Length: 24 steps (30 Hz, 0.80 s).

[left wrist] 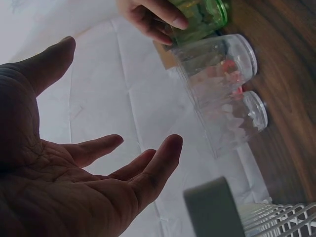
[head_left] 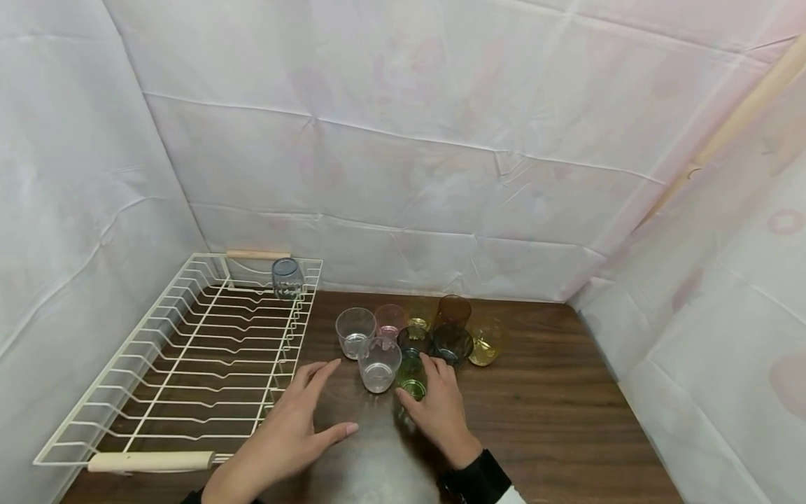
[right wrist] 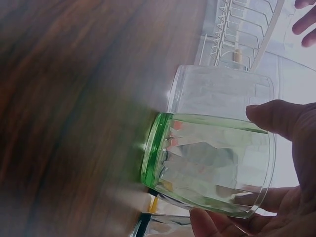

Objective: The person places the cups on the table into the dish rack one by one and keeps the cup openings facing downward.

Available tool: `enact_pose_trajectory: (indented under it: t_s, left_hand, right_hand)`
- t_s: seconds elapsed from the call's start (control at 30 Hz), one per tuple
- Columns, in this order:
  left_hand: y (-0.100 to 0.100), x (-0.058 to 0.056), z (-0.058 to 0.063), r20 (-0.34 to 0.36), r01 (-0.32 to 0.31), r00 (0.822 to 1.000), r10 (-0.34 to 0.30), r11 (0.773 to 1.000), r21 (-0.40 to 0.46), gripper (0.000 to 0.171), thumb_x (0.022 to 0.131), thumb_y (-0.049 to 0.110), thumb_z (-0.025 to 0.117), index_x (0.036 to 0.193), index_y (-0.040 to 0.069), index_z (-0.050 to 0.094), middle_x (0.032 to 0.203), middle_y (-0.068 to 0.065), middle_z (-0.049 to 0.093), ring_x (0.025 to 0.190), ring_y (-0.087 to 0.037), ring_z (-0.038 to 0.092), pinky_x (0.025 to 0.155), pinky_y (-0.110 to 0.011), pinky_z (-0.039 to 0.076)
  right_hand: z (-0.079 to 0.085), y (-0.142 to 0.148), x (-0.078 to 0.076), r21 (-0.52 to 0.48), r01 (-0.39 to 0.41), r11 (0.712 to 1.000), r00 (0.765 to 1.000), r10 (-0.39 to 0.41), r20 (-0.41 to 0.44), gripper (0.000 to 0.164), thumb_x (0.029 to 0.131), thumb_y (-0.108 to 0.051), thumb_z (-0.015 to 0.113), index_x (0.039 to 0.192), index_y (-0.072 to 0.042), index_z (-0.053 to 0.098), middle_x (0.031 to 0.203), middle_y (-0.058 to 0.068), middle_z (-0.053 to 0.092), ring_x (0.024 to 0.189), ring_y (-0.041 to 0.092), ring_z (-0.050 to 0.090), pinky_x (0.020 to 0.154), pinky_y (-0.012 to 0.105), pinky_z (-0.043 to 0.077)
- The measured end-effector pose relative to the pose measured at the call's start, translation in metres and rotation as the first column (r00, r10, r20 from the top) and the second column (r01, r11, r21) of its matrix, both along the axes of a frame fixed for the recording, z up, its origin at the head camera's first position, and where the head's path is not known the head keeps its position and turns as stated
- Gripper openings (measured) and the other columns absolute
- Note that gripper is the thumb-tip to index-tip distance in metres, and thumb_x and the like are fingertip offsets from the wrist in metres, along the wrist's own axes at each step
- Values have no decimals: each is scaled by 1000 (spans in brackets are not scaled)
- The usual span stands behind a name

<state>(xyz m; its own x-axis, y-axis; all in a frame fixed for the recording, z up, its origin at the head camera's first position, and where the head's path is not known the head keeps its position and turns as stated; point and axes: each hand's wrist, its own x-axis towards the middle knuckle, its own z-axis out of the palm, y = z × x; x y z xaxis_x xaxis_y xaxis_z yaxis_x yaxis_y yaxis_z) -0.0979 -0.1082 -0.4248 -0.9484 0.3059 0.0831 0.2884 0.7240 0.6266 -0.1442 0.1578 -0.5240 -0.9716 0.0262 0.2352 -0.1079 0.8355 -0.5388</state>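
My right hand [head_left: 423,392] grips a green glass [head_left: 411,378] that stands upright on the brown table [head_left: 541,420], at the front of a cluster of glasses. In the right wrist view its thumb and fingers [right wrist: 281,118] are curled round the green glass [right wrist: 197,163]. My left hand [head_left: 317,402] lies open with fingers spread just left of a clear glass [head_left: 379,364] and holds nothing. The left wrist view shows the empty palm [left wrist: 118,98], with the green glass [left wrist: 202,19] and two clear glasses [left wrist: 222,69] beyond.
A white wire rack [head_left: 189,357] fills the table's left side, with a blue glass [head_left: 287,278] upside down in its far corner. Behind the green glass stand pink [head_left: 390,318], brown [head_left: 455,311], yellow [head_left: 486,341] and dark glasses [head_left: 452,343]. White sheeting walls the table.
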Motion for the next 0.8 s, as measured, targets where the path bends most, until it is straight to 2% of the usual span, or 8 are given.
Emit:
enact_pose_trajectory:
  t_s: [0.2,0.4,0.6,0.8]
  left_hand:
    - [-1,1,1,40,-6,999,6,1000,2,99,85,58,85,164,20,40,156,-11,49,138,-38,59,109,-62,54]
    - [3,3,-2,38,-9,999,8,1000,27,98,85,51,88,164,20,41,154,-11,51,137,-36,60,111,-60,53]
    - [5,4,-1,49,-1,999,-2,999,45,97,85,55,87,164,22,41,155,-9,51,137,-33,60,110,-59,54]
    - [6,4,3,56,0,998,-3,999,51,97,86,55,87,164,23,40,155,-8,50,139,-35,59,111,-61,53]
  right_hand:
    - [0,0,1,-1,-7,1000,1000,7,-2,77,88,-40,86,150,-3,57,141,16,62,124,32,60,99,51,57]
    - [1,0,2,6,-4,1000,1000,4,-15,77,89,-39,87,150,-4,58,139,16,62,122,31,60,96,50,58]
    - [1,-1,3,3,0,1000,1000,0,-7,76,89,-38,87,150,-4,58,139,16,62,123,31,60,95,51,58]
    - [2,1,4,-27,-9,1000,1000,9,-7,76,88,-35,87,150,-2,58,139,19,61,128,35,60,100,54,58]
